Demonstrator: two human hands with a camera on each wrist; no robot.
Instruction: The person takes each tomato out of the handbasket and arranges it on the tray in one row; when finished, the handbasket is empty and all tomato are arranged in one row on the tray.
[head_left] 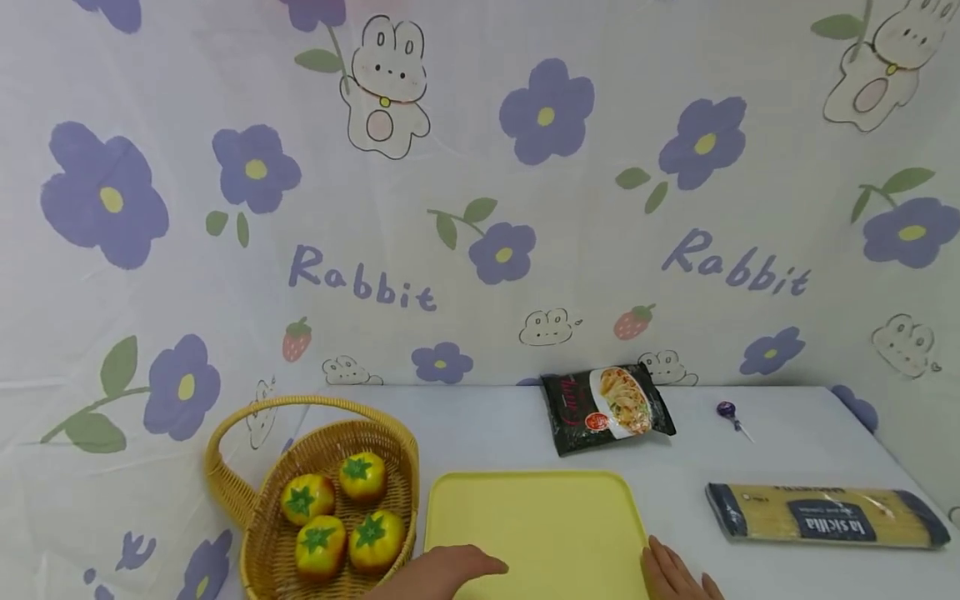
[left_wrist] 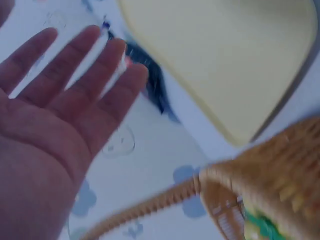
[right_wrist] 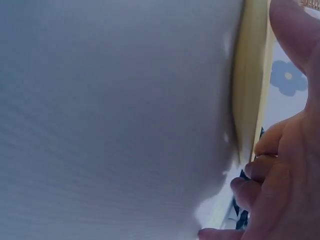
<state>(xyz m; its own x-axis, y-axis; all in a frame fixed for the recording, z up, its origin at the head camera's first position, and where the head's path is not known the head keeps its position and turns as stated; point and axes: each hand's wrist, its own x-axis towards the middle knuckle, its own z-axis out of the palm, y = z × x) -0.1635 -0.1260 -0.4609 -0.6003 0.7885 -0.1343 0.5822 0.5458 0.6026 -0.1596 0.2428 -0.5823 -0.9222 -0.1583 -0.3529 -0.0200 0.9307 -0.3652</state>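
Note:
A pale yellow rectangular tray (head_left: pixel 543 521) lies on the white table. My left hand (head_left: pixel 442 575) reaches over its near left part, thumb pointing right. In the left wrist view the left palm (left_wrist: pixel 45 135) faces the camera, its fingers straight and spread, holding nothing. At the tray's right edge is my right hand (head_left: pixel 675 573), fingers extended along the outside of the rim. The right wrist view has the right hand (right_wrist: pixel 285 175) beside the tray's side wall (right_wrist: pixel 248 80), thumb near the rim and fingers slightly bent. Whether it bears on the tray is hard to tell.
Left of the tray stands a wicker basket (head_left: pixel 408 500) with a tall handle, holding several yellow-orange toy fruits (head_left: pixel 321 546) with green tops. Behind the tray lies a black noodle packet (head_left: pixel 607 408). A purple lollipop (head_left: pixel 727 410) and a spaghetti pack (head_left: pixel 825 514) lie to the right.

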